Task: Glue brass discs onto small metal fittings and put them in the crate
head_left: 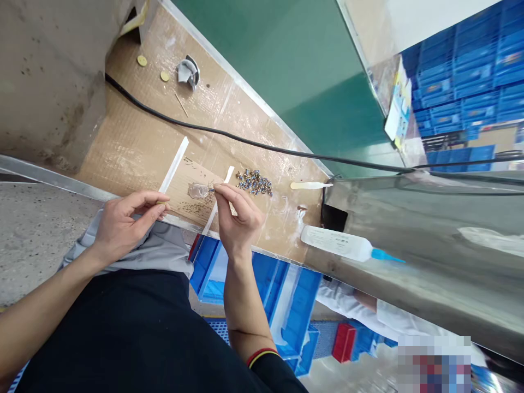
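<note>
A tan cardboard-covered workbench [131,142] carries a brown card [184,199], with a heap of small blue-silver metal parts [254,183] close by for easy reach. The hands are apart: the left hand [126,224] pinches a small yellowish piece [161,203], while the right hand [237,213] holds a thin pick [210,190] finely against a clear glass vial [198,191] lying on the card.

Bright, even light; warped wide-angle edges.
</note>
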Demonstrator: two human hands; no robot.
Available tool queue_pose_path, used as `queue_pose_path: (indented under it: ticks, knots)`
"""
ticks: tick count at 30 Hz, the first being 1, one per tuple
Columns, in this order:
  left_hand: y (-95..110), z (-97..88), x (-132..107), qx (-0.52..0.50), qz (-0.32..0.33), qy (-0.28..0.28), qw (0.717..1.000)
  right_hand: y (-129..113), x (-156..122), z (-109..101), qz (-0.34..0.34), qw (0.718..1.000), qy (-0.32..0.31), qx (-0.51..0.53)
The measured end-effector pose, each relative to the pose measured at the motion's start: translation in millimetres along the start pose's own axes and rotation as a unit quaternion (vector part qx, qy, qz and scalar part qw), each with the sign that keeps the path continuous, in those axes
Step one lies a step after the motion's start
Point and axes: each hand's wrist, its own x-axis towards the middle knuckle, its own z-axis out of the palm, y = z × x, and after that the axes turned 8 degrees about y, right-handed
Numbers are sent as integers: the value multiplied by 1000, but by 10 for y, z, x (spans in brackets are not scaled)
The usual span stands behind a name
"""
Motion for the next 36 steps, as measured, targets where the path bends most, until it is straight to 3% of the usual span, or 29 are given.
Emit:
queue_pose_path:
  ticks: [9, 22, 36]
  knots:
    - [18, -8, -1, 8, -5, -3, 1000, -6, 27, -4, 1, 1000, 20, 12]
    - [-19, -6, -2, 6, -4, -8, 1000, -15, 52, -9, 34, 999, -10, 35]
    - [1, -2, -3, -14, -4, -2, 1000, 2, 40, 37, -9, 1000, 20, -8]
